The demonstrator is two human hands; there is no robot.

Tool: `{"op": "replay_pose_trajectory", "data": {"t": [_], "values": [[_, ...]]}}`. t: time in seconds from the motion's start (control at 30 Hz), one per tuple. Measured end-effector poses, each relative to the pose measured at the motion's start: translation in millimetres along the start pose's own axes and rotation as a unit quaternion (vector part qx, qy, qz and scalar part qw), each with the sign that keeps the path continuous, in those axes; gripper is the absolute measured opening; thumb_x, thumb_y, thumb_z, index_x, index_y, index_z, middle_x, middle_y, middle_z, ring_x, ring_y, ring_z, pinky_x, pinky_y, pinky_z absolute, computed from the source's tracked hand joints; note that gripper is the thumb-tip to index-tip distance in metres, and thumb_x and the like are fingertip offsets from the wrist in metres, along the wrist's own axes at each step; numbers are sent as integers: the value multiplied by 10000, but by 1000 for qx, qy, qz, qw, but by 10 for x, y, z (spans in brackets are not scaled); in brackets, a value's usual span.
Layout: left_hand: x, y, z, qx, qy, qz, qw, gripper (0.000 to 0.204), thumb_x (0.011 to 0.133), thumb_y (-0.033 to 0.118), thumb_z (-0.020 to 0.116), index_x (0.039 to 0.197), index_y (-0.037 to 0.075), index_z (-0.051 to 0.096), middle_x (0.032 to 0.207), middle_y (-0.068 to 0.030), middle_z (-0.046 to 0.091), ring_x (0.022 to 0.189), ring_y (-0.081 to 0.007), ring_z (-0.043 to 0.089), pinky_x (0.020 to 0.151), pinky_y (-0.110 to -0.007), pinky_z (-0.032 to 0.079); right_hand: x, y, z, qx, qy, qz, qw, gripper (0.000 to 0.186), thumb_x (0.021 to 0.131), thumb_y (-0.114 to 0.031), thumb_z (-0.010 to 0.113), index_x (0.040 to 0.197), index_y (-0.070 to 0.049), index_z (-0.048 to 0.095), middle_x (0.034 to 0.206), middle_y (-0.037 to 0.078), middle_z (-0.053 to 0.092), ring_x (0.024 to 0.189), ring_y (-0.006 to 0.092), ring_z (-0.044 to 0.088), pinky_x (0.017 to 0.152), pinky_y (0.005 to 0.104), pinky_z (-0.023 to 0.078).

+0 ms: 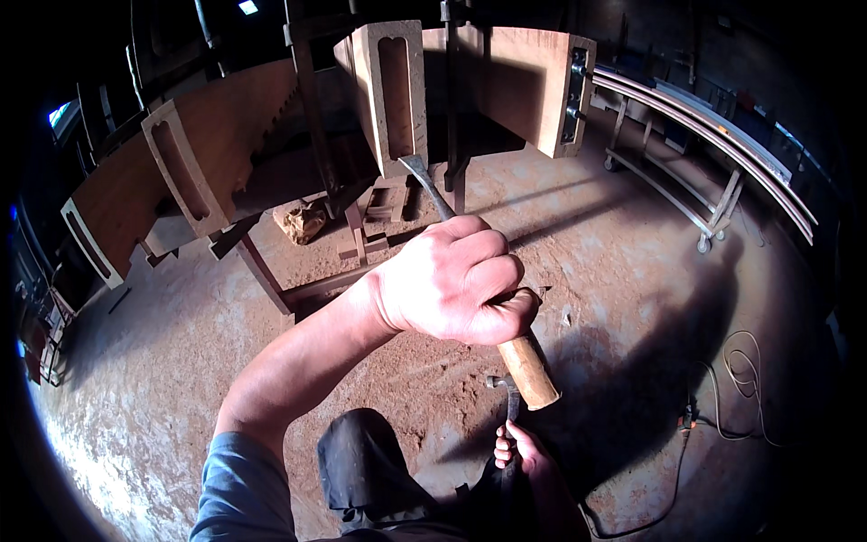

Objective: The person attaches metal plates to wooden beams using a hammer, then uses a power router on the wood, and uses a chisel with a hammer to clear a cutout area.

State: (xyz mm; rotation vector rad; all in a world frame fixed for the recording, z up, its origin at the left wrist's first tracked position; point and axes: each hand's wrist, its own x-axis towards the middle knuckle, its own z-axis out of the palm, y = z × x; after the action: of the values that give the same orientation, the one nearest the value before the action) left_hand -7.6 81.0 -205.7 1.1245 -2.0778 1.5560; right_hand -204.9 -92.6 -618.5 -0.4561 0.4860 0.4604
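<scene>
My left hand is wrapped round the wooden handle of a chisel. Its metal blade points up and away, its tip at the lower end of a long slot in the end of a pale wooden piece. Whether the tip touches the wood I cannot tell. Lower down, close to my legs, my right hand grips a claw hammer by its shaft, head up, below and apart from the chisel's butt end.
Slotted wooden panels stand at the left; another panel at the right has dark metal fittings. Dark upright bars rise between them. A crumpled bag lies beneath. A wheeled rack holds long strips. A cable crosses the dusty floor.
</scene>
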Motion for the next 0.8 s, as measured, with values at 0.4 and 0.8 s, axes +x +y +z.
{"op": "replay_pose_trajectory", "data": {"t": [0.4, 0.8], "values": [[-114, -23, -68, -23, -3, 1, 1000, 252, 664, 163, 682, 873, 117, 548, 690, 15, 447, 592, -155, 484, 514, -282, 401, -33, 20, 62, 3, 5, -1, 1000, 308, 975, -447, 553, 874, -157, 565, 608, 7, 493, 507, 175, 472, 529, 373, 400], [-192, 6, -162, -65, -49, 4, 997, 331, 664, 113, 732, 944, 94, 556, 803, -43, 558, 662, -179, 564, 551, -297, 466, -22, 25, 97, -1, 20, -10, 1000, 304, 965, -438, 578, 874, -148, 559, 608, 7, 486, 503, 170, 468, 521, 366, 398]]}}
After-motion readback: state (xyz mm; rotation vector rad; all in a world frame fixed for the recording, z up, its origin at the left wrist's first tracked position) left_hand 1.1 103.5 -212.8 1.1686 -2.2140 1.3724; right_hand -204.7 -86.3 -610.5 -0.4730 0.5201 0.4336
